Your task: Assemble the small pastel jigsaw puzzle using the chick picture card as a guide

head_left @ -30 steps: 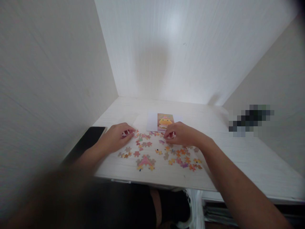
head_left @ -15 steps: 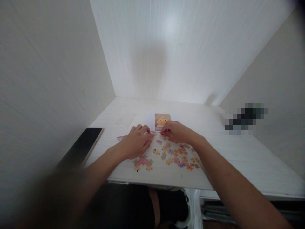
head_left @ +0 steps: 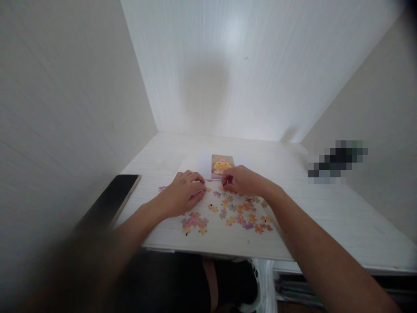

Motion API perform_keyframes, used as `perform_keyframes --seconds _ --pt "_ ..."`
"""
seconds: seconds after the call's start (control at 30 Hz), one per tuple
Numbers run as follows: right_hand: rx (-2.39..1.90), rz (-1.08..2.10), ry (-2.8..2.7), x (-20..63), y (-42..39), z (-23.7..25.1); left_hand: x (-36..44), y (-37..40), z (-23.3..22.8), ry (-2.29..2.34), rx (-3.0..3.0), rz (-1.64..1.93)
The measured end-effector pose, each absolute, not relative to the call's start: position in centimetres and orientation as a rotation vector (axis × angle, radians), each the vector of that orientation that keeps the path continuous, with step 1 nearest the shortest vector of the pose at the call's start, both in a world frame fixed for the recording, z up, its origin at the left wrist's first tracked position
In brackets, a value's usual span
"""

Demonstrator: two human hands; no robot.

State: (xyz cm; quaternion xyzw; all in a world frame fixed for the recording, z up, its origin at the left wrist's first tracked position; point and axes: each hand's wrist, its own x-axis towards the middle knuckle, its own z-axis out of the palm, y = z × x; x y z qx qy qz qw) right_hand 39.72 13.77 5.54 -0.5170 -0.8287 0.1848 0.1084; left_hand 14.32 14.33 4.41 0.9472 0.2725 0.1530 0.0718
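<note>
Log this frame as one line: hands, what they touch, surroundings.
left hand: on loose puzzle pieces | right hand: fingertips pinched at pieces, grip unclear | reference picture behind hands | phone at left | desk

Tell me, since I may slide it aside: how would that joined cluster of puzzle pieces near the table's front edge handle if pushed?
The joined cluster lies flat and thin, so it would probably slide rather than tip. Its joints look loose and may separate. It seems light, and sits near the table edge, so it could drop off.

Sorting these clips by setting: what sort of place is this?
Probably a home desk nook: a white desk boxed in by plain walls, jigsaw pieces with a picture card, and a phone lying at the left.
</note>
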Motion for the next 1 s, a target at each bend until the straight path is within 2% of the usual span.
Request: perform_keyframes --seconds 0.2,0.33,0.43,0.6,1.0 --pt "-1.323 0.818 -2.058 39.6 14.4 5.0 13.4 14.3 4.9 0.88 2.739 0.648" --pt "-1.159 1.081 -1.634 38.9 14.5 5.2 12.9 14.1 5.1 0.958 2.579 0.874" --pt "-1.096 1.16 -1.483 37.6 13.8 5.6 13.0 13.6 5.2 0.985 2.429 1.045" --pt "-0.96 1.227 -1.48 34.9 12.5 5.6 13.6 12.7 5.5 0.911 2.258 1.208" --pt "-0.958 1.33 -1.559 34.0 11.7 5.0 13.5 12.5 5.5 0.761 2.163 1.128"
